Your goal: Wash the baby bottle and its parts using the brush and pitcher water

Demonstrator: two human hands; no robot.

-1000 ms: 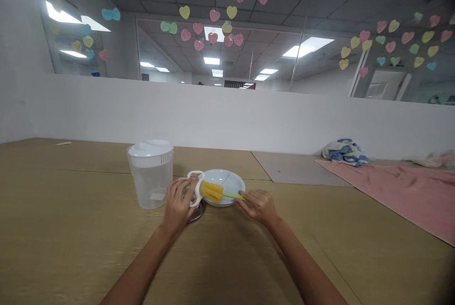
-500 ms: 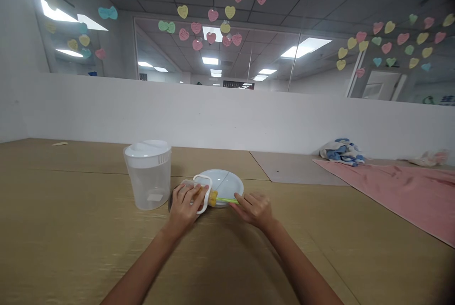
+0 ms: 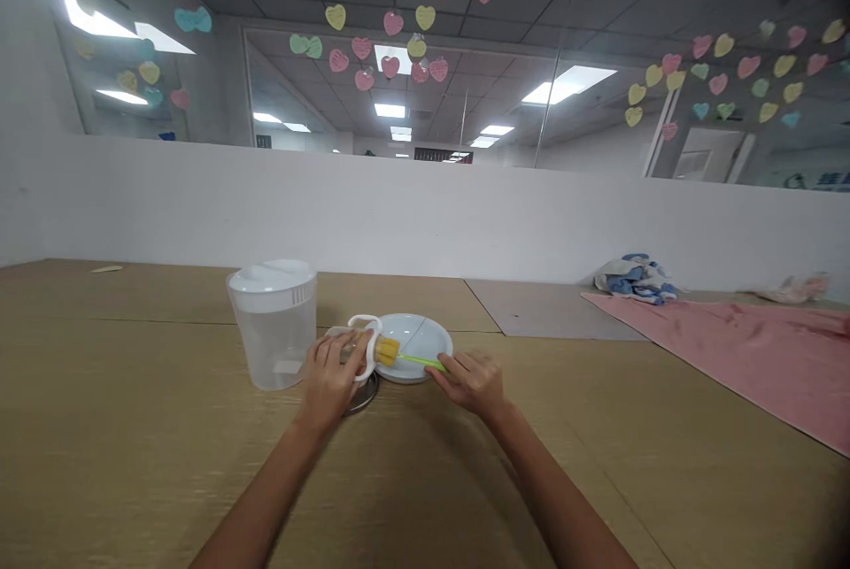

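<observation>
My left hand [image 3: 330, 379] is wrapped around a clear bottle tilted on its side, its white looped handle [image 3: 378, 330] showing beyond my fingers. My right hand [image 3: 473, 381] grips the green stem of a bottle brush [image 3: 388, 351]. The yellow head of this brush is at the bottle's mouth, facing left; how much of it is inside I cannot tell. Behind both hands lies a white dish [image 3: 435, 341]. A round dark metal rim [image 3: 370, 394] rests on the table under my left hand, partly hidden.
A translucent plastic bucket with a white lid [image 3: 274, 277] stands left of my left hand. At the right, a pink cloth [image 3: 744, 357] covers part of the table [image 3: 166, 436], with a crumpled blue-and-white cloth [image 3: 636, 277] behind it. A white wall [image 3: 398, 224] closes off the back.
The bottle and left hand have shifted slightly left and up, uncovering more of the metal rim. More of the yellow brush head shows now. The right hand keeps its grip.
</observation>
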